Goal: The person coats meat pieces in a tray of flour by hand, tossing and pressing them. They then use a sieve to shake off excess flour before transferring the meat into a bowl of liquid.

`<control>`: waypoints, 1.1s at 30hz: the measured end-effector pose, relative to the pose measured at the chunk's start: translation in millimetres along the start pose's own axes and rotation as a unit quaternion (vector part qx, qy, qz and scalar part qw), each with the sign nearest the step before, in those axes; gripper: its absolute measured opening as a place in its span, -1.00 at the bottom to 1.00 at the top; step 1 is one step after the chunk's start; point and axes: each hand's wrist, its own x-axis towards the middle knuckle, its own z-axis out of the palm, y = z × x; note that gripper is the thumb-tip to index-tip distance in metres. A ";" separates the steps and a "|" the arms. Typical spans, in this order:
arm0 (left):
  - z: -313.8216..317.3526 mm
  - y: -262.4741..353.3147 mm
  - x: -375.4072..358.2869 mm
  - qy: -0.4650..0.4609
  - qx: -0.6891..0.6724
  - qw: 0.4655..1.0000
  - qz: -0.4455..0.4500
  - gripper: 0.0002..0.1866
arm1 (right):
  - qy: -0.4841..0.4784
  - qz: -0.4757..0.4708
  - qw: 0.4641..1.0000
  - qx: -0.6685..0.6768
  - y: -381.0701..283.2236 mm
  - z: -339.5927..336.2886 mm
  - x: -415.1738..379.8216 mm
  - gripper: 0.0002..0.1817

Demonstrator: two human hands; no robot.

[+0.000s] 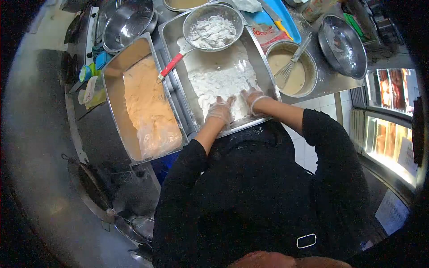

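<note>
White powder (219,83) beneath and beyond left grip (220,110) and right grip (254,98)

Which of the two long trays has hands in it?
The tray with white powder, which the left hand and right hand both touch; the other tray holds orange powder and no hands.

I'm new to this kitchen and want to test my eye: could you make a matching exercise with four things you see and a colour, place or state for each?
1. Sieve
2. Whisk
3. Left hand
4. Knife

A. has its fingers in the white powder
B. has a yellow handle
C. stands in pale liquid
D. has a red handle

Pairs: 1-D, 2-C, 3-A, 4-B
</note>
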 end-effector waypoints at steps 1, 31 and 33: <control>0.3 0.0 1.6 -0.008 0.005 1.000 0.003 -0.15 | 0.009 -0.010 1.000 0.022 -3.4 -0.4 -7.9 -0.29; -83.2 -103.7 10.1 0.039 -0.305 0.950 0.061 -0.41 | -0.046 -0.180 0.980 -0.072 -47.2 -14.1 10.9 -0.60; -87.1 -102.3 4.2 0.052 -0.319 0.945 0.050 -0.43 | 0.019 -0.188 0.981 -0.033 -39.0 -4.7 39.5 -0.70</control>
